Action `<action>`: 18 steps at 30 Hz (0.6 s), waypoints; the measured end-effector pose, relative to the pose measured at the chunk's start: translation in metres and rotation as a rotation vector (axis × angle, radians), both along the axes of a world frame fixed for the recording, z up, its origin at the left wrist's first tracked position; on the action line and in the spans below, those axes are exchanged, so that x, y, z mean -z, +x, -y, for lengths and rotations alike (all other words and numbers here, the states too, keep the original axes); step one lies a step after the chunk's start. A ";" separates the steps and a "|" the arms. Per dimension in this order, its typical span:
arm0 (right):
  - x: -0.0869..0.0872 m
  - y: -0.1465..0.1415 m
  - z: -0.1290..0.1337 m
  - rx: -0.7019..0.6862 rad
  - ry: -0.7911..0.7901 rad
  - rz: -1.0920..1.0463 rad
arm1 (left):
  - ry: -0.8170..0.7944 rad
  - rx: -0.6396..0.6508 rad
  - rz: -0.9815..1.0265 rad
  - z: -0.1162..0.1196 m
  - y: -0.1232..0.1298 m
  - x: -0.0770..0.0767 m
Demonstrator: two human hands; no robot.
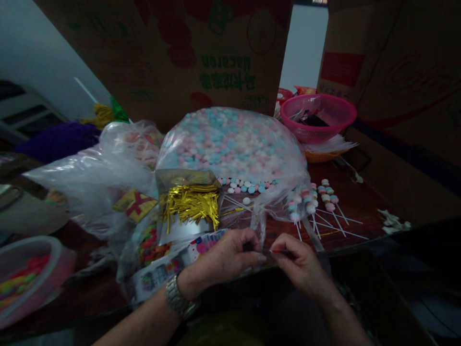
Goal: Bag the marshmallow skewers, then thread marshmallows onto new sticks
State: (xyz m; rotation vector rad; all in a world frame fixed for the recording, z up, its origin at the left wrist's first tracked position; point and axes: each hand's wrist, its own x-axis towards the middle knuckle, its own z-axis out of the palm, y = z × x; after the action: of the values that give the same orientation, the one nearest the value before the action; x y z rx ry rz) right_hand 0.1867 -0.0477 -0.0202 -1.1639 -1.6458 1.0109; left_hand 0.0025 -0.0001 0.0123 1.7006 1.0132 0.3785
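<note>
My left hand (232, 257), with a metal watch at the wrist, is at the table's front edge. Its fingers are curled towards the thumb, and whatever they hold is hidden. Just to its right, my right hand (300, 263) pinches a small, thin item with a reddish tip (279, 251), too small to name. Behind the hands lies a clear bag of pastel candies (230, 139), some spilling from its mouth. Candy skewers on white sticks (327, 194) rest to the right. A pack of gold twist ties (190, 204) lies to the left, above printed cards (162, 271).
A pink basket (322, 132) stands at the back right. Large cardboard boxes (173, 62) rise behind the table. At the lower left is a plastic tub (54, 259) of colourful candies, near more clear bags (97, 163). Crumpled white scraps (394, 221) lie at the right edge.
</note>
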 end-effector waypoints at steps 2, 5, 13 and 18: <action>0.004 -0.008 -0.001 0.028 0.014 0.009 | 0.090 0.036 -0.025 -0.001 -0.003 0.002; 0.010 -0.010 -0.003 0.111 0.010 0.100 | 0.385 0.084 -0.147 0.000 -0.007 0.007; 0.021 0.144 -0.071 0.875 -0.221 0.903 | 0.785 0.057 -0.118 -0.002 -0.020 0.007; 0.031 0.192 -0.095 0.766 -0.158 0.961 | 0.797 0.058 -0.095 -0.001 -0.035 -0.002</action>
State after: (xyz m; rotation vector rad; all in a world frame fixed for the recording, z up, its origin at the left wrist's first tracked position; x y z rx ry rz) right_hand 0.3785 0.0469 -0.0509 -2.3681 -1.5187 0.0415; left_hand -0.0322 0.0007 0.0143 2.4690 0.9343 0.7345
